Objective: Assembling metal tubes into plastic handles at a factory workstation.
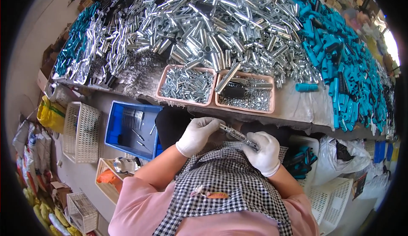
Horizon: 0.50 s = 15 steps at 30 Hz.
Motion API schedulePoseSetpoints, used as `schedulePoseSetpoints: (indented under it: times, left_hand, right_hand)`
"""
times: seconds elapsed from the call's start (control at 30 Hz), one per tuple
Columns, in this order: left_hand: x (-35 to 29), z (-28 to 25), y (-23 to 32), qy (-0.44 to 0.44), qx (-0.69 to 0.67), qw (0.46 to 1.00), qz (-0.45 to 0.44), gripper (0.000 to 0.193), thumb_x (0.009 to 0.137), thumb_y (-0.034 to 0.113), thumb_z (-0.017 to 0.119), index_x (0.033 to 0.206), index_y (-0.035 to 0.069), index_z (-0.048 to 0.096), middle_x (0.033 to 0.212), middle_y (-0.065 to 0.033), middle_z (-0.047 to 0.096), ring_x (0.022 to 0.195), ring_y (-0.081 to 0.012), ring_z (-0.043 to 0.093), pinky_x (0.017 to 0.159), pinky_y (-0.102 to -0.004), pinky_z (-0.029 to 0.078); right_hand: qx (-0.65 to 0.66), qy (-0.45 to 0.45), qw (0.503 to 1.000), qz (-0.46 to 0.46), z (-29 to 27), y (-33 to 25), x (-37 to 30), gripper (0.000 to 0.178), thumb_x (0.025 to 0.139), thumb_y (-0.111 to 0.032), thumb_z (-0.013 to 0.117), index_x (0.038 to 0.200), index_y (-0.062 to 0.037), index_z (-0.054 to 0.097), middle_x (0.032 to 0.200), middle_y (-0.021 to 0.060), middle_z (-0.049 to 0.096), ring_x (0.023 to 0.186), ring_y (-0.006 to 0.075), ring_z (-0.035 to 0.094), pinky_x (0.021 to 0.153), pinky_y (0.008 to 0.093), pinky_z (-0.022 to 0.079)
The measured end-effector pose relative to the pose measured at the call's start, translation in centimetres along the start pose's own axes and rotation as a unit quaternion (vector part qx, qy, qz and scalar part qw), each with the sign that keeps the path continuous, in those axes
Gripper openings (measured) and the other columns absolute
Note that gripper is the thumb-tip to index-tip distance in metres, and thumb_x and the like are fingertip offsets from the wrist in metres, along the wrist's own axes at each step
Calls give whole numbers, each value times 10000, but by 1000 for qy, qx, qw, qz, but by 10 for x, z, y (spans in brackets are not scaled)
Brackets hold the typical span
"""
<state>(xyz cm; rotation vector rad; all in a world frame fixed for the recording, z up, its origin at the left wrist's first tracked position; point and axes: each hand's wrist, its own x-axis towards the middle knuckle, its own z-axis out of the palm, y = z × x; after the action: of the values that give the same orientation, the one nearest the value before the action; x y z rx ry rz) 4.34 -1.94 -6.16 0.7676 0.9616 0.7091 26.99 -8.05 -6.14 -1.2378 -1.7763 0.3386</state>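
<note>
In white gloves, my left hand (199,135) and my right hand (264,152) hold a slim silver metal tube assembly (234,134) between them, over my lap. My left fingers pinch its left end. Around the other end, which looks darker, my right fingers are wrapped. Just beyond my hands, at the table's front edge, stand two pink trays. The left tray (159,92) is full of small silver pins (187,85). Inside the right tray (244,110) lie tiny metal parts (250,102), a black piece (233,90) and longer rods; a silver tube (228,78) leans over its left corner.
Silver tubes (212,32) are heaped across the table (293,112). Teal handles (340,66) pile up at right, more (78,40) at far left. Beside my left arm sit a blue crate (111,127) and a white basket (78,132). White baskets (331,202) stand at lower right.
</note>
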Motion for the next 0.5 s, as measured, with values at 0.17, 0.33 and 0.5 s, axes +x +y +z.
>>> schedulePoseSetpoints:
  times: [0.17, 0.33, 0.5]
  left_hand:
    - [11, 7, -5, -32, 4, 999, 2, 343, 1045, 202, 491, 1215, -82, 579, 1027, -164, 704, 825, -239, 725, 747, -361, 611]
    - [17, 33, 4, -38, 9, 999, -5, 314, 1048, 169, 481, 1212, -74, 595, 1024, -120, 703, 852, -173, 705, 765, -298, 588]
    - [44, 60, -2, -69, 96, 992, 43, 288, 1036, 158, 492, 1128, -68, 646, 1007, -90, 710, 819, -121, 672, 735, -258, 561]
  right_hand:
    - [-46, -8, 999, -1, 0, 5, 0, 303, 665, -104, 811, 932, -73, 673, 762, 92, 667, 632, 289, 650, 560, 369, 518]
    - [20, -27, 997, 72, -14, 15, -1, 395, 654, -126, 832, 1010, -65, 671, 776, 111, 660, 668, 315, 660, 595, 379, 526]
    - [47, 6, 995, 83, -36, 35, -9, 368, 660, -146, 847, 981, -58, 691, 762, 144, 656, 660, 337, 653, 580, 398, 511]
